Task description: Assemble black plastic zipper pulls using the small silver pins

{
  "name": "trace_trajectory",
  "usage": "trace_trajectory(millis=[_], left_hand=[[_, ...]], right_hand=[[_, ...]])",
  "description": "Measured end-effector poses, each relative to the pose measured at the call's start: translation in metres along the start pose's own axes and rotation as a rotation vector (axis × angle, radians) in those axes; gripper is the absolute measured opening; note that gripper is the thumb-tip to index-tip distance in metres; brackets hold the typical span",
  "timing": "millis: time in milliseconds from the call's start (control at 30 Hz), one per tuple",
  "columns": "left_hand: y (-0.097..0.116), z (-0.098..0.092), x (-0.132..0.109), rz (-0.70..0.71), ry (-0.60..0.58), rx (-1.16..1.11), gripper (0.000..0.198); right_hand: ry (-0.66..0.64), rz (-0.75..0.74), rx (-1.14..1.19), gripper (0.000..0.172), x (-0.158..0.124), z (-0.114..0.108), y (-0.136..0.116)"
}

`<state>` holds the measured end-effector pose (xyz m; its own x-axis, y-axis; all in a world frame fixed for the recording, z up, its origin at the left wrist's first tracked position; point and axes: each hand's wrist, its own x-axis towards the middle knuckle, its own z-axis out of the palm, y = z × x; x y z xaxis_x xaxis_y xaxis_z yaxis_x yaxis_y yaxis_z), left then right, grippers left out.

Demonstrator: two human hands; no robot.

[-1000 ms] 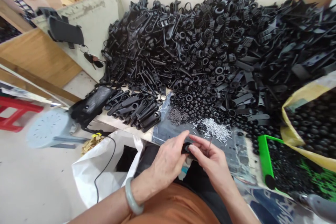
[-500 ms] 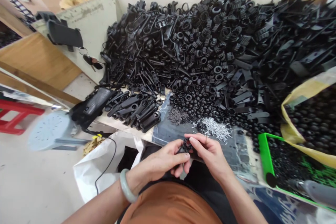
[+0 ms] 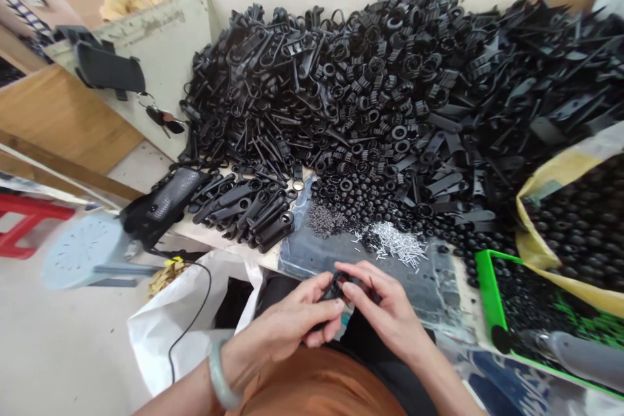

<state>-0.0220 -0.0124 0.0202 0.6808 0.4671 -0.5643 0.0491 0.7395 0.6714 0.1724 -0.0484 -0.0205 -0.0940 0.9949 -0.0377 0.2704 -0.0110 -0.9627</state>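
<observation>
My left hand (image 3: pixel 305 315) is closed round a black plastic part (image 3: pixel 336 285) with a ring-shaped end, held above my lap at the table edge. The thumb and fingers of my right hand (image 3: pixel 383 299) press at that ring end, and a small dark piece shows between its fingers. Beyond my hands, white pins (image 3: pixel 397 244) and a heap of small dark grey pieces (image 3: pixel 327 220) lie on a grey board (image 3: pixel 312 252). Black handle-like parts (image 3: pixel 248 205) are laid out at the left.
A large heap of black parts (image 3: pixel 341 91) fills the back of the table. A green tray (image 3: pixel 487 286) and a yellow-edged bag (image 3: pixel 533 234) of black balls stand at the right. A white sack (image 3: pixel 156 338) and a pale blue stool (image 3: pixel 82 250) are at the left.
Both hands appear slightly lower and further left as the view shifts. The right fingers have curled closer, and a dark piece now shows among them.
</observation>
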Motion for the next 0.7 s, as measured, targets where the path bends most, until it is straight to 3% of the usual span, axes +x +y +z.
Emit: trace_trajectory(millis=[100, 167, 267, 400, 567, 700], left_hand=[[-0.006, -0.007, 0.0, 0.013, 0.049, 0.131, 0.045], [-0.007, -0.012, 0.005, 0.094, 0.205, 0.236, 0.036], [-0.002, -0.019, 0.016, 0.309, 0.52, 0.488, 0.019], [0.014, -0.022, 0.03, 0.396, 0.779, 0.909, 0.017], [0.026, -0.024, 0.05, 0.264, 0.856, 1.38, 0.015], [0.027, -0.026, 0.062, 0.223, 0.808, 1.481, 0.016]], right_hand=[[-0.037, 0.009, -0.082, 0.038, -0.007, -0.002, 0.0], [0.048, 0.011, -0.134, 0.039, -0.005, -0.009, 0.003], [0.212, -0.023, -0.316, 0.025, 0.007, -0.022, 0.007], [0.253, -0.083, -0.514, 0.027, 0.025, -0.037, 0.007], [0.306, -0.079, -0.573, 0.03, 0.026, -0.047, 0.009], [0.31, -0.062, -0.547, 0.03, 0.016, -0.047, 0.014]])
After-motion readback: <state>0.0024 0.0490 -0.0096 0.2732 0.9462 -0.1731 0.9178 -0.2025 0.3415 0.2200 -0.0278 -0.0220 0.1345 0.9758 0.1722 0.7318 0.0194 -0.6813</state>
